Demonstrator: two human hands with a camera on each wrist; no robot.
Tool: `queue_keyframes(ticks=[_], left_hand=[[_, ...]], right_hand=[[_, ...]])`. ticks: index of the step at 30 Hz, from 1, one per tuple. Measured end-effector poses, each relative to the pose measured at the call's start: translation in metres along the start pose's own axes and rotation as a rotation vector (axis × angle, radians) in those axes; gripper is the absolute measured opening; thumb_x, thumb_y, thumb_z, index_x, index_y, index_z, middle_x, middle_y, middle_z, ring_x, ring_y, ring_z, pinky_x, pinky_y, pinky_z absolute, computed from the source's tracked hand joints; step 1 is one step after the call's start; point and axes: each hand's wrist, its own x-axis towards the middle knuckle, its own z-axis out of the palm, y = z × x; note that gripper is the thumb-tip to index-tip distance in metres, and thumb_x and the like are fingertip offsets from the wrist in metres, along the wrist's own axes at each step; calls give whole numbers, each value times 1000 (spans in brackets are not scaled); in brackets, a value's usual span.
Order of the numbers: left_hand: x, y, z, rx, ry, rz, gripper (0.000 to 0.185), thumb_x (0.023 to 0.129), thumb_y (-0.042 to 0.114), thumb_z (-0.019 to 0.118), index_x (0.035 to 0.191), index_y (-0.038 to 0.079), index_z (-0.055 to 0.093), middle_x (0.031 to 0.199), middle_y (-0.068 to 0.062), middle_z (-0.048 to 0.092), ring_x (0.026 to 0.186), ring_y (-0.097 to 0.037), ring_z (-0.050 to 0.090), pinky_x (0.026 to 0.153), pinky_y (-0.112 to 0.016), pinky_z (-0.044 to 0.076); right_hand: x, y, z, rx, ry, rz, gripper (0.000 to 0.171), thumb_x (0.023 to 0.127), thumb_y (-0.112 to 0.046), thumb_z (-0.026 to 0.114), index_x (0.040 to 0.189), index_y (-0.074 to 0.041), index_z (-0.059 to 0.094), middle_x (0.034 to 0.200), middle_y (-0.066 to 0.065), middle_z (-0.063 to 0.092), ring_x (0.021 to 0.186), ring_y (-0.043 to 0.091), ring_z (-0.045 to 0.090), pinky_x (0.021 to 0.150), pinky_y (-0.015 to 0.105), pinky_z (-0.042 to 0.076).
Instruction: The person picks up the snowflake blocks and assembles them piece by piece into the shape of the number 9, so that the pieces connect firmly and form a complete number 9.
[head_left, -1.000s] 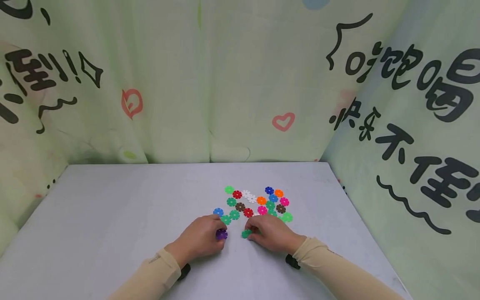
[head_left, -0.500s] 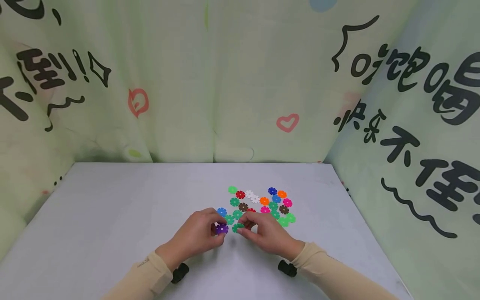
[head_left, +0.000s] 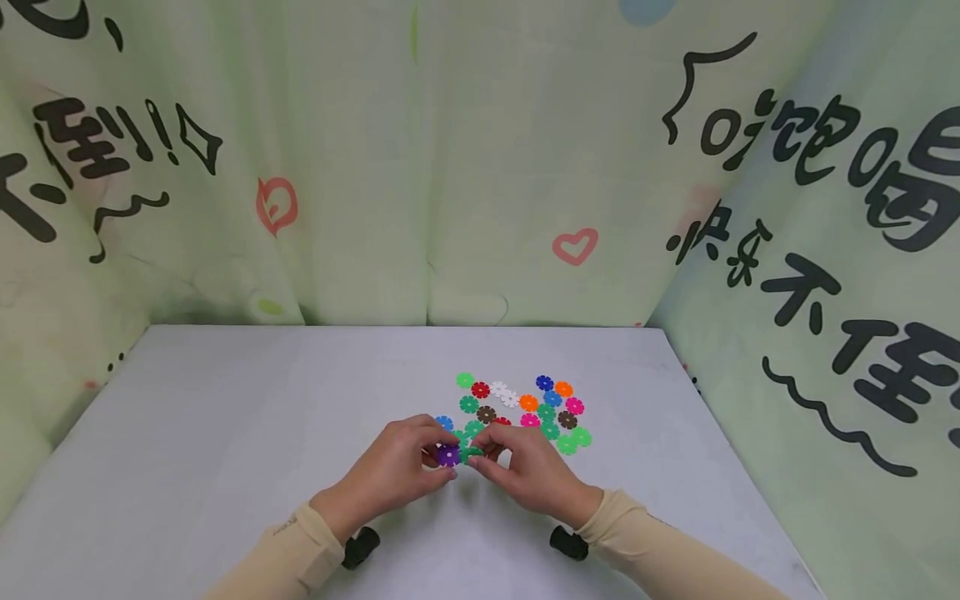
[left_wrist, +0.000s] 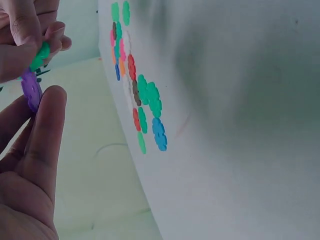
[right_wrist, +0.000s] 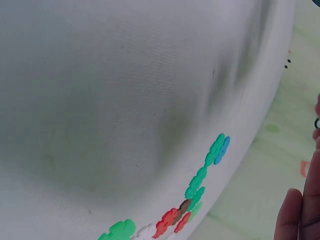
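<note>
My left hand [head_left: 401,462] pinches a purple interlocking snowflake disc [head_left: 448,455] above the near side of the scattered discs. From the right, my right hand [head_left: 534,471] pinches a green snowflake disc [head_left: 470,454] between thumb and forefinger. The two discs meet edge to edge between the hands. In the left wrist view the purple disc [left_wrist: 31,92] stands on edge, its rim against the green disc [left_wrist: 40,56]. Only some fingers [right_wrist: 290,215] show at the right edge of the right wrist view, and the held discs are outside it.
Several loose discs in red, white, brown, orange, pink, blue and green, such as an orange disc [head_left: 528,402] and a light green disc [head_left: 567,444], lie just beyond the hands on the white table [head_left: 262,417]. A printed curtain [head_left: 360,167] hangs behind and beside it.
My right hand has moved left with the green disc, closing the gap to the purple disc. My left hand has lifted slightly and now holds the purple disc against the green one.
</note>
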Motion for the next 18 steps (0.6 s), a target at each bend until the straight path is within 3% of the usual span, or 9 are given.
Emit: queue_keyframes(ticks=[8, 18], left_hand=[[-2, -3, -1, -45, -1, -26, 35, 79, 17, 86, 111, 7, 76, 97, 7, 63, 85, -9, 61, 74, -25, 55], [-1, -5, -3, -122, -20, -62, 39, 81, 11, 84, 118, 3, 72, 101, 5, 63, 90, -11, 63, 77, -21, 54]], right_hand=[[1, 0, 3, -15, 25, 5, 16, 88, -10, 77, 101, -16, 70, 91, -5, 71, 82, 3, 63, 71, 36, 56], [1, 0, 4, -8, 37, -30, 18, 87, -6, 78, 100, -16, 70, 91, -6, 70, 82, 4, 63, 73, 37, 57]])
